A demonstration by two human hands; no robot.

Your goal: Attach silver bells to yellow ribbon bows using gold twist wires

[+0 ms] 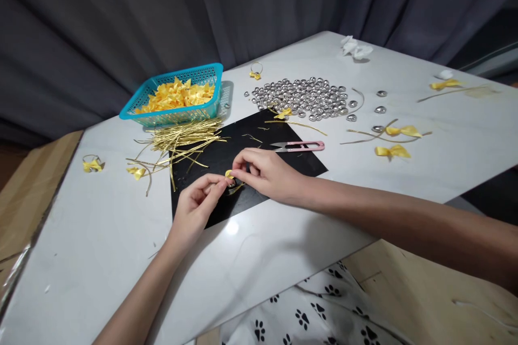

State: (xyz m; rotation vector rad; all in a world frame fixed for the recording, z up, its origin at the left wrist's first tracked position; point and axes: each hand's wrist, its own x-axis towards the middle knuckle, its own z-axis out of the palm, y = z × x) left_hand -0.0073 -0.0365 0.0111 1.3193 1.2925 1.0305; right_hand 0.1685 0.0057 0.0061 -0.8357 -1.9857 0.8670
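Over a black mat point(218, 151), my left hand point(197, 199) and my right hand point(265, 172) meet fingertip to fingertip. Both are closed in a pinch around a small yellow ribbon bow point(229, 173). Just under the bow sits a shiny silver bead point(231, 185), with a bit of gold tie point(238, 188) sticking out to the right. My fingers cover most of this little piece. Beyond my right hand lies a pair of pink-handled thread snips point(313, 146), blades pointing left. A bundle of gold ties point(186, 135) rests on the mat's left edge.
A blue plastic basket point(131, 113) of yellow bows stands at the back left. Behind the mat spreads a pile of silver beads point(303, 97). Loose bows point(392, 151) and ties lie to the right. Crumpled white tissue point(356, 48) is near the far edge. A grey curtain point(259, 5) hangs behind.
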